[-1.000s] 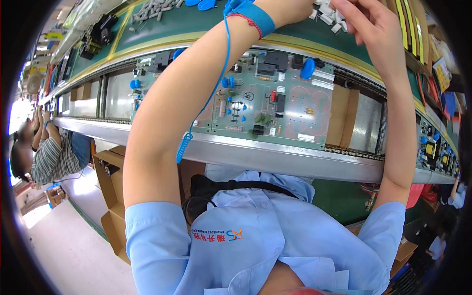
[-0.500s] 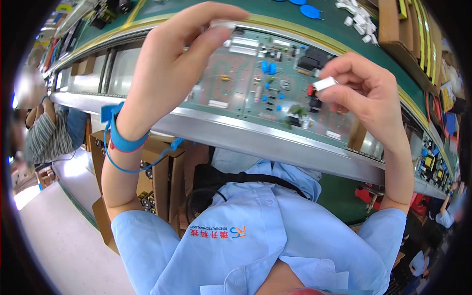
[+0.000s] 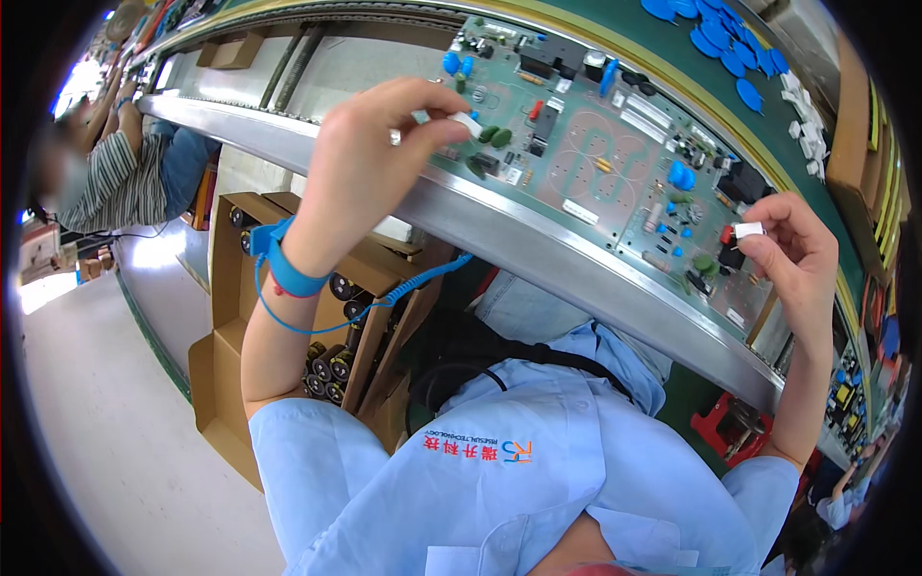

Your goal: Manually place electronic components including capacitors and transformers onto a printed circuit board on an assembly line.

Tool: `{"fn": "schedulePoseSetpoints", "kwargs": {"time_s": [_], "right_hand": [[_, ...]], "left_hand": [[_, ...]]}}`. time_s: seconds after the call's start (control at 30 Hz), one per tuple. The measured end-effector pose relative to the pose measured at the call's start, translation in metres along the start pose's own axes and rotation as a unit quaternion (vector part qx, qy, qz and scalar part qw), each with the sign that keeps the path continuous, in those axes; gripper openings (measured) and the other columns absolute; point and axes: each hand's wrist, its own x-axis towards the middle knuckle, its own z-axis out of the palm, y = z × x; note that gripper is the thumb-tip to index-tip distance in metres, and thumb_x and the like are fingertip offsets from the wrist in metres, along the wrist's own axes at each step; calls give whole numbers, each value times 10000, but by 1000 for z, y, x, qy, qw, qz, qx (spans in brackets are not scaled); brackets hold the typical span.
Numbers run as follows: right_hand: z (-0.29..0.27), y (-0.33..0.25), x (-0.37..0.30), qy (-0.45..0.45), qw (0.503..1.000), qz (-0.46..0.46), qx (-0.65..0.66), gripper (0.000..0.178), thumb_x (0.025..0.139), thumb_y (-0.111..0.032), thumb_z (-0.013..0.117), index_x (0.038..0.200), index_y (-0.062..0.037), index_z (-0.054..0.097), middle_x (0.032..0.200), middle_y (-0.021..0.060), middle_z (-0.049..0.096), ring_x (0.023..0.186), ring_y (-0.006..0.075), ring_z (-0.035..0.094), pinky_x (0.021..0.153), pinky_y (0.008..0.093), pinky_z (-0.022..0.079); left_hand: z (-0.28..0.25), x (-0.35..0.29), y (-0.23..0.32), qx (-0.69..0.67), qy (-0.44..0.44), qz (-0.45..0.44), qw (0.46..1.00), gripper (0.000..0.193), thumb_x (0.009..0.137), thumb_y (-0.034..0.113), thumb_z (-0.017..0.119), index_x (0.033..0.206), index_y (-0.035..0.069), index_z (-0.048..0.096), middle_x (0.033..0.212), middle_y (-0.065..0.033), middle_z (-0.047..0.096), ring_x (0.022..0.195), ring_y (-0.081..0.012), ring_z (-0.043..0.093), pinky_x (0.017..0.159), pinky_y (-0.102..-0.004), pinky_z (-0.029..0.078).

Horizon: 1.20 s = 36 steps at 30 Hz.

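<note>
My left hand (image 3: 379,158) is closed, pinching a small white block-shaped component (image 3: 468,125) between thumb and fingertips. It hovers over the left part of a populated circuit board (image 3: 576,154), beside some green disc parts (image 3: 496,136). Above the board's right end, my right hand (image 3: 795,264) pinches another white block component (image 3: 747,229), close to a red part (image 3: 727,234). Whether either block touches the board I cannot tell. A blue wrist strap (image 3: 300,276) with a coiled cord circles my left wrist.
The board lies in a conveyor with a metal rail (image 3: 576,259) on my side. Beyond it are blue discs (image 3: 720,38), loose white blocks (image 3: 805,120) and a cardboard bin (image 3: 855,173). An open carton (image 3: 230,355) of black cylinders stands below left. Another person (image 3: 125,178) sits far left.
The view has shifted, so the boards appear farther right. My left hand has come from the board's far edge to its near left part. Both hands still pinch white blocks.
</note>
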Motion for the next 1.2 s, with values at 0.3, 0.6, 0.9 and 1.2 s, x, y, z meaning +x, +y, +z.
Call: {"fn": "schedulePoseSetpoints", "kwargs": {"time_s": [0.3, 0.6, 0.9, 1.2], "right_hand": [[-1, 3, 2, 11, 999, 9, -38, 169, 853, -81, 723, 972, -16, 622, 835, -12, 628, 691, 17, 542, 568, 164, 397], [-5, 12, 3, 12, 998, 23, -53, 191, 863, -115, 729, 984, -18, 618, 840, -15, 605, 671, 18, 503, 554, 169, 382], [0, 7, 4, 10, 998, 18, -60, 182, 871, -100, 720, 998, -20, 618, 878, -11, 590, 736, 27, 511, 642, 167, 392], [-5, 16, -3, 20, 997, -7, -68, 135, 893, -27, 676, 1021, -11, 635, 901, -16, 572, 751, 32, 504, 644, 163, 376]], "left_hand": [[-2, -6, -5, 137, 40, 74, 987, 158, 782, 67, 751, 924, 63, 680, 881, -23, 633, 681, -152, 529, 677, -287, 435], [12, -1, -10, 203, 65, 159, 964, 182, 755, 130, 762, 905, 91, 665, 892, -21, 622, 779, -211, 588, 772, -317, 426], [10, -1, -4, 251, 30, 182, 950, 176, 764, 129, 751, 913, 95, 664, 893, -25, 624, 787, -209, 585, 772, -328, 427], [4, -4, -5, 288, 17, 165, 943, 118, 807, 84, 699, 919, 88, 661, 857, -18, 624, 758, -216, 589, 797, -335, 429]]}}
